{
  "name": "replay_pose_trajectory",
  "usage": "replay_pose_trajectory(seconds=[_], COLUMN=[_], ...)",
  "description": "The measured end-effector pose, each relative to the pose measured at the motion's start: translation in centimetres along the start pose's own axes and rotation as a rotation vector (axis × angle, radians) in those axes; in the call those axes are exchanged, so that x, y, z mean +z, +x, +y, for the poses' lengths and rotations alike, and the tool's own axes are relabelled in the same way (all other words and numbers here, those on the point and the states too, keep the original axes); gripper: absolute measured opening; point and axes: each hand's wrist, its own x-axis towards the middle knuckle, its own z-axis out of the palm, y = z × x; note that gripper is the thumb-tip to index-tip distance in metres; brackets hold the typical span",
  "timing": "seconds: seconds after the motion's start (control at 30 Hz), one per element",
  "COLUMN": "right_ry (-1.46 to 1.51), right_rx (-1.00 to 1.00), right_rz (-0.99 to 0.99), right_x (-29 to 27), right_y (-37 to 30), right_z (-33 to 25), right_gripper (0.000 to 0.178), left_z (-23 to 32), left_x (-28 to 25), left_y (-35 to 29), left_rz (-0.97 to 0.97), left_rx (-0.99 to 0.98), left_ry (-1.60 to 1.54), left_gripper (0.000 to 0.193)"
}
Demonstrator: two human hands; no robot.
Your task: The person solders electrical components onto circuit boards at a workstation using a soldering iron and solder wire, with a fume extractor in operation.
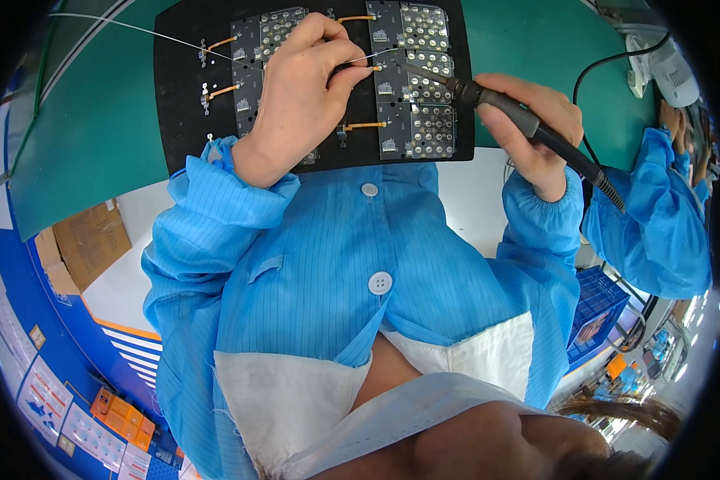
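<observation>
My right hand (536,124) grips a black soldering iron (510,114) like a pen, its thin tip pointing left over a dark circuit board (390,100). With fingers pinched, my left hand (308,84) holds a thin solder wire (380,54) above the boards; its end reaches close to the iron's tip. Whether the two touch I cannot tell. Rows of shiny round pads (432,132) cover the board's right side. A short orange flex strip (366,125) joins the board's left edge to a small connector. My left hand hides part of a second board (246,96).
The boards lie on a black plate (192,128) on a green mat (96,152). The iron's black cord (580,84) loops at the right. Farther right are a white bottle (674,76) and a co-worker's blue sleeve (648,216). A cardboard box (92,244) stands lower left, a blue crate (596,308) lower right.
</observation>
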Motion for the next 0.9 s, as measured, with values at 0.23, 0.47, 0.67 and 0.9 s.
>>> replay_pose_trajectory(seconds=[0.23, 0.47, 0.67, 0.9], right_ry=[0.068, 0.055, 0.057, 0.039], right_rx=[0.057, 0.037, 0.069, 0.025], right_rz=[-0.05, -0.04, -0.051, -0.052], right_x=[1.0, 1.2, 1.0, 0.1], right_y=[-0.1, -0.2, -0.3, 0.1], right_z=[0.4, 0.6, 0.6, 0.7], right_gripper=[0.026, 0.025, 0.026, 0.025], left_z=[0.0, -0.1, -0.1, 0.4], left_x=[0.1, 0.1, 0.1, 0.0], left_y=[0.1, 0.1, 0.2, 0.6], left_rz=[-0.005, -0.004, -0.001, -0.019], left_rx=[0.006, 0.003, 0.003, -0.011], left_ry=[0.012, 0.016, 0.008, -0.009], left_gripper=[0.011, 0.01, 0.009, 0.011])
